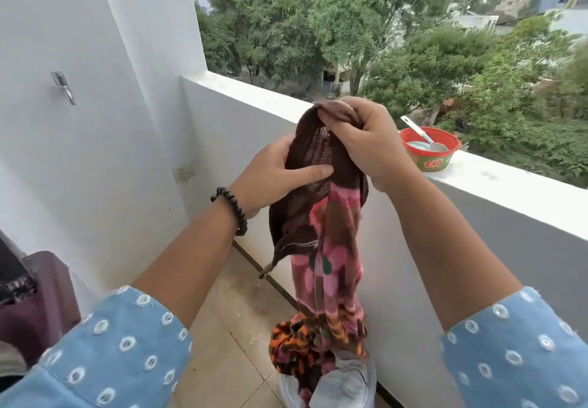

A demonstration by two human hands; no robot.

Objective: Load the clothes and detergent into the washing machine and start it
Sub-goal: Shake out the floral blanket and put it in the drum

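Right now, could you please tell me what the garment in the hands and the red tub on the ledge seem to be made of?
Garment: soft woven or knit fabric, matte; the brown part looks sheer and mesh-like, and the pink print hangs limp. Tub: probably plastic, smooth and glossy, with a printed label.

Both hands [362, 140] — gripping garment [321, 216].
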